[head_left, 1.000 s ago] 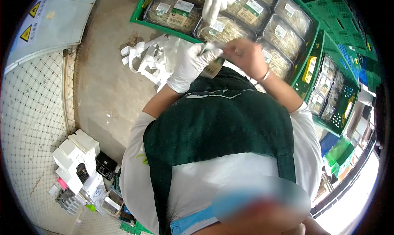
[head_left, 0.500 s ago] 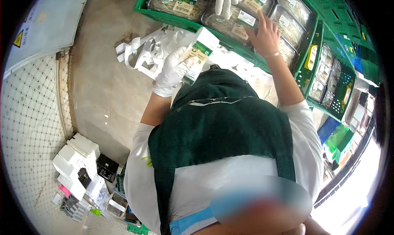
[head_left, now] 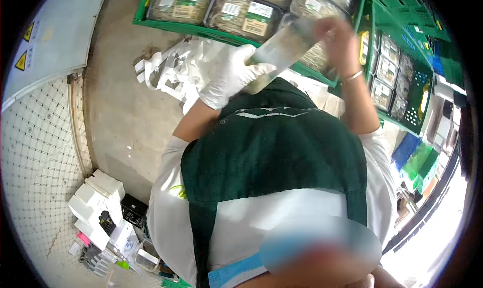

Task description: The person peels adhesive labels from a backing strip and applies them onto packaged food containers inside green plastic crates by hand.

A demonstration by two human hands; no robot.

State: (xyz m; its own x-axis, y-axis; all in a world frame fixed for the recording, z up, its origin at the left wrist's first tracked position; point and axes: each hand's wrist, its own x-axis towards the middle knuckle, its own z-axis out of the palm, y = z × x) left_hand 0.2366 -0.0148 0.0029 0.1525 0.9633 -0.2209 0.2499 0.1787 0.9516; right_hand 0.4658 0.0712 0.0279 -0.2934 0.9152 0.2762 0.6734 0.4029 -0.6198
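My left hand (head_left: 234, 76), in a white glove, is closed on a stack of labels (head_left: 259, 81) in front of the dark green apron (head_left: 271, 152). A blurred pale label strip (head_left: 289, 44) slants up and right from the stack. At its upper end is my bare right hand (head_left: 339, 44), with a band at the wrist; motion smears its fingers, so its grip is unclear. Beyond the hands, a green crate (head_left: 196, 29) holds several clear-lidded packs of pale sprouts. The nearest labelled pack (head_left: 229, 17) bears a white sticker and a green and tan label.
White plastic bags (head_left: 176, 69) lie beside the crate. A second green crate (head_left: 420, 94) with smaller packs stands at the right, near more stacked green crates (head_left: 402, 9). White boxes (head_left: 95, 202) and a black box (head_left: 133, 210) are at the lower left.
My right hand has lifted from a pack, where a green and tan label now shows, and moved to the strip. The view has shifted, and another person's gloved hand has almost left the top edge.
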